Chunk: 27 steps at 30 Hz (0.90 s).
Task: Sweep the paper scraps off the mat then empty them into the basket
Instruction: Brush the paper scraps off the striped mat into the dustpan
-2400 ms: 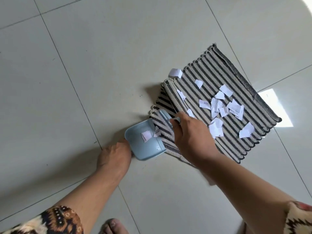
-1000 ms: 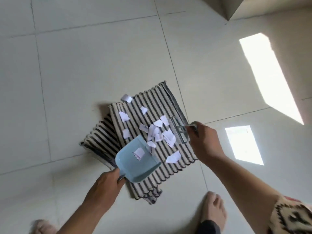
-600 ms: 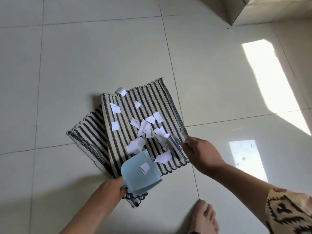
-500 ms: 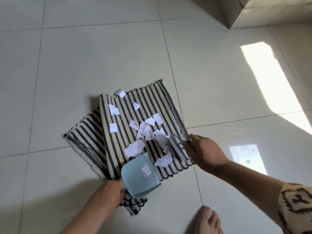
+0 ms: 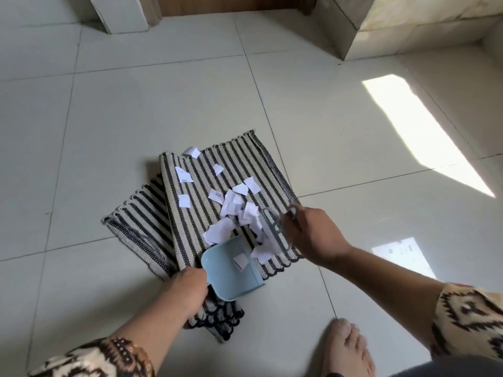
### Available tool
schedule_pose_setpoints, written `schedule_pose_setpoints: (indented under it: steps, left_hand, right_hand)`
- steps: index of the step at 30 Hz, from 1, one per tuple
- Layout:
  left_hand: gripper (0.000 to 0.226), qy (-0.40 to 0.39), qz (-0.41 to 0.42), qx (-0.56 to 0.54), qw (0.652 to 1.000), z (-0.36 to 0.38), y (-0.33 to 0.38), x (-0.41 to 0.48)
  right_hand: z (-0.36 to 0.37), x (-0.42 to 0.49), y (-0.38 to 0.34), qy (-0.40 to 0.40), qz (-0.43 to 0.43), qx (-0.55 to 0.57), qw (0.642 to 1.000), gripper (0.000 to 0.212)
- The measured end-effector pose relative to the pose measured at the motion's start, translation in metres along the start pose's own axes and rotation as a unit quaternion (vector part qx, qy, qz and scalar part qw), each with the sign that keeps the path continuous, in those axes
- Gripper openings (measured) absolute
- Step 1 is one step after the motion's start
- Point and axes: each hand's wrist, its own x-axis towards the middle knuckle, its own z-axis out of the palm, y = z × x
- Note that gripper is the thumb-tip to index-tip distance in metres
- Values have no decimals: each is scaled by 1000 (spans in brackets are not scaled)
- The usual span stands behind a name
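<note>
A black-and-cream striped mat [image 5: 206, 172] lies on the tiled floor, with a second striped mat [image 5: 136, 216] partly under its left side. Several white paper scraps [image 5: 231, 206] are scattered over it, most bunched near its right front. My left hand [image 5: 187, 288] grips the handle of a light blue dustpan [image 5: 226, 278] at the mat's front edge; one scrap [image 5: 241, 261] lies inside it. My right hand [image 5: 313, 235] holds a small grey-blue brush [image 5: 273, 231] whose head touches the bunched scraps just right of the pan's mouth. No basket is in view.
Pale floor tiles [image 5: 136, 104] surround the mats. A white block [image 5: 119, 12] and a wooden door base [image 5: 228, 4] stand at the far edge, a stone step [image 5: 386, 25] at far right. My bare foot [image 5: 345, 346] is on the floor at the front right.
I moved from the mat's left side to its front. The dustpan was lifted and set at the front edge. The brush has drawn scraps from the right into a bunch beside the pan.
</note>
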Motion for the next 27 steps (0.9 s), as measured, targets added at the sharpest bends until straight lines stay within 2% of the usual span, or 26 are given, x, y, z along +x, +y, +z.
schedule_pose_setpoints:
  steps: [5,9,13,15,20,24,27]
  left_hand:
    - [17,22,6,-25,999,4,4,1]
    - [13,32,4,-39,999,3,9,-2]
    - [13,44,8,-98,994,7,8,-7]
    - [18,57,15,-135,989,7,7,-10]
    - [20,59,5,-143,988,7,12,-11]
    - [16,41,-16,-109,993,3,19,-5]
    - [18,36,-20,-99,994,1,19,-2]
  right_hand:
    - [-7,12,9,24,66,-54,996,37]
    - [4,-6,-7,-19,-12,-56,998,31]
    - [20,-23,-14,-42,-87,-83,992,23]
    - [21,-22,-14,-39,-102,-89,990,22]
    - [15,-19,-18,-42,-105,-91,989,28]
    - [9,-15,-18,-60,-48,8,997,33]
    - [6,-12,-17,-79,-6,79,994,28]
